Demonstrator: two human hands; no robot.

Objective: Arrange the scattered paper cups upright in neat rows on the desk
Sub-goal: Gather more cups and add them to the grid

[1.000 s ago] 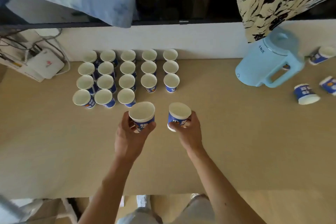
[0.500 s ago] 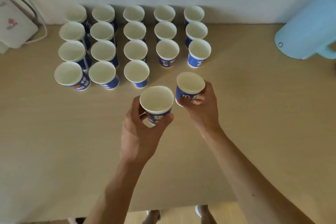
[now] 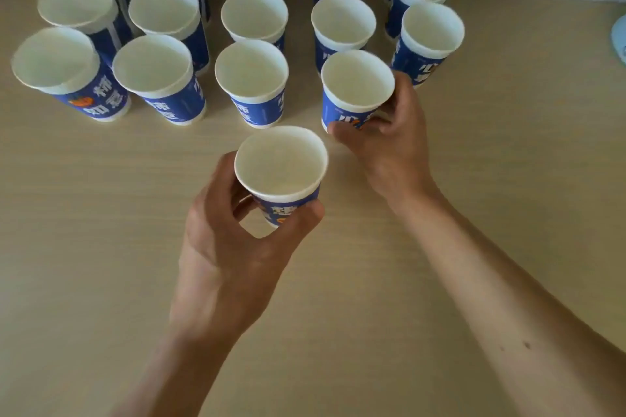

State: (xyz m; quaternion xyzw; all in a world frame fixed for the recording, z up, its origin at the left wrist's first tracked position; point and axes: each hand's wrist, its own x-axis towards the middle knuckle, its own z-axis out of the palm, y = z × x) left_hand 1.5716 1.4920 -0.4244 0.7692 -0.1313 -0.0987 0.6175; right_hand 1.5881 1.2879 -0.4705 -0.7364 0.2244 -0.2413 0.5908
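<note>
A pale wood-grain desk (image 3: 101, 247) is filling the view. Nearest, the left hand (image 3: 233, 247) is curling its fingers around a blue-and-white paper cup (image 3: 281, 169), holding it upright, while just beyond, the right hand (image 3: 389, 142) is pinching a second cup (image 3: 355, 88) into the front row's fourth place. Behind, upright cups in neat rows (image 3: 250, 17) are standing, so the work seems nearly finished, with a fifth front place still open.

Matt paper cups (image 3: 251, 78); seemingly wood-grain laminate desk (image 3: 84, 213).

Cups (image 3: 251, 83): white inside – blue wrap, white lettering, orange motif
Desk (image 3: 474, 162): pale tan wood grain
Object right of cups (image 3: 620, 41): light blue
</note>
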